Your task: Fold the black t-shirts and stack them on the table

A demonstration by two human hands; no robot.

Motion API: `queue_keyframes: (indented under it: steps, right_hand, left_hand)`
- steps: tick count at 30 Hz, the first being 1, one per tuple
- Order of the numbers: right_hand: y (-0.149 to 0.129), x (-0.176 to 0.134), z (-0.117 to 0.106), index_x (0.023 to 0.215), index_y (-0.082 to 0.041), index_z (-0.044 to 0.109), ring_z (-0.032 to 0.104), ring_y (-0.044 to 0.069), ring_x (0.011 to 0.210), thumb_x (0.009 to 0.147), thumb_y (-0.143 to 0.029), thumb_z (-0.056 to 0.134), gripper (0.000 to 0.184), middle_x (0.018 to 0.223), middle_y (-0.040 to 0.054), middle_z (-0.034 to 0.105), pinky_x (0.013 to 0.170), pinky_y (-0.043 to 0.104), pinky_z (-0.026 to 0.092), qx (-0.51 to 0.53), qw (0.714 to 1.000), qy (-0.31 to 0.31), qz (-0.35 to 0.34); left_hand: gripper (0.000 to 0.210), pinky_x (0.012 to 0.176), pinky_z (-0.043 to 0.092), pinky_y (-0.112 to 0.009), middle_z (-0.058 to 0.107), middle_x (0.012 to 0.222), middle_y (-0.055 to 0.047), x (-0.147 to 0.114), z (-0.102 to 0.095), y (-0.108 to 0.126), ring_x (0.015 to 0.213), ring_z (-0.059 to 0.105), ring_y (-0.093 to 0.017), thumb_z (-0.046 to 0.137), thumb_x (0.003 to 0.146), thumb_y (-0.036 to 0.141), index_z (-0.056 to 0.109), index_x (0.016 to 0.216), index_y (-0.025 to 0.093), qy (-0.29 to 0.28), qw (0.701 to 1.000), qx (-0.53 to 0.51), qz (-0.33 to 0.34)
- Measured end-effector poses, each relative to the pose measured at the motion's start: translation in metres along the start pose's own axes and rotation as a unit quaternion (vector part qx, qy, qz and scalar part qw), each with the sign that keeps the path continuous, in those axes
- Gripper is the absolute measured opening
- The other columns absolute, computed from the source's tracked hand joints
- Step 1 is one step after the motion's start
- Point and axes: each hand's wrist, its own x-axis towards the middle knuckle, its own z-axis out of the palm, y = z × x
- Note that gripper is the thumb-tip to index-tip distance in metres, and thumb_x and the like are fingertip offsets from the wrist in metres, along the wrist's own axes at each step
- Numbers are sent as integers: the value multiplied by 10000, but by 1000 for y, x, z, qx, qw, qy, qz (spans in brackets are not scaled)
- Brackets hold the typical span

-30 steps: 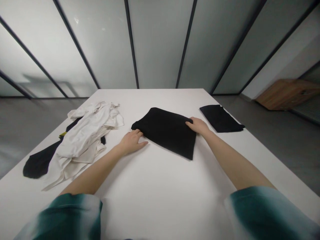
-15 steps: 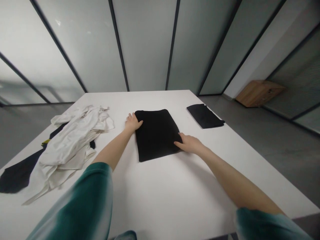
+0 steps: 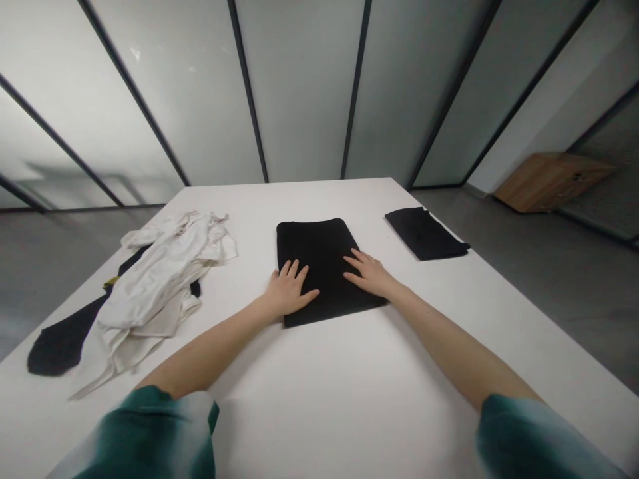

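A black folded garment [image 3: 319, 249] lies flat in front of me as a neat, near-rectangular stack; its exact kind cannot be made out. On its lower left part rests my left hand [image 3: 288, 290], fingers spread on the cloth. My right hand [image 3: 368, 273] lies over its right edge, fingers apart and flat on the fabric. Neither hand grips anything.
The white table [image 3: 319, 399] carries everything. To the left is a loose heap of white clothing [image 3: 160, 286], with a dark garment [image 3: 64, 339] partly under it. Another folded black garment [image 3: 424, 233] lies near the right edge. Beyond, a wooden cabinet [image 3: 544, 181] stands on the floor.
My left hand has moved from the garment's upper left edge down to its lower left part, fingers spread. My right hand has shifted slightly up onto the cloth and its fingers have opened.
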Motion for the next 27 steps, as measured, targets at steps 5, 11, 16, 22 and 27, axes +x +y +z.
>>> queue_keyframes:
  steps: [5, 11, 16, 22, 27]
  right_hand:
    - [6, -1, 16, 1446, -198, 535, 424, 358, 1404, 950, -560, 481, 617, 1571, 150, 388, 1125, 520, 386, 26, 999, 34, -3]
    - [7, 6, 20, 1437, -211, 545, 469, 327, 1377, 950, -540, 488, 590, 1560, 123, 415, 1146, 492, 379, 34, 998, 54, -17]
    - [7, 24, 18, 1442, -151, 536, 455, 332, 1387, 963, -531, 463, 616, 1567, 164, 388, 1151, 473, 373, 20, 999, 35, -3]
    - [4, 65, 10, 1453, -137, 521, 419, 315, 1416, 972, -497, 458, 604, 1572, 159, 384, 1168, 437, 344, 16, 999, 17, 43]
    - [7, 71, 16, 1473, -137, 497, 353, 334, 1452, 971, -507, 446, 625, 1582, 161, 364, 1188, 471, 298, 12, 998, 19, 56]
  left_hand:
    - [823, 1173, 253, -543, 251, 1636, -152, -4, 13, -5, 1509, 181, -384, 361, 919, 714, 335, 1553, 192, 12, 1000, -8, 14]
    - [850, 1160, 261, -554, 255, 1629, -176, 8, 25, -16, 1502, 183, -408, 343, 912, 732, 331, 1553, 173, 35, 998, -16, 40]
    - [860, 1169, 240, -553, 234, 1632, -181, 31, 23, -33, 1507, 163, -405, 350, 912, 734, 312, 1561, 171, 25, 998, -26, 50]
    - [867, 1190, 204, -522, 189, 1643, -168, 77, 12, -58, 1519, 129, -379, 367, 910, 728, 302, 1566, 165, 1, 998, -31, 57]
    - [841, 1196, 218, -505, 213, 1644, -133, 80, 15, -65, 1519, 153, -360, 347, 915, 730, 327, 1558, 189, 26, 997, -42, 57]
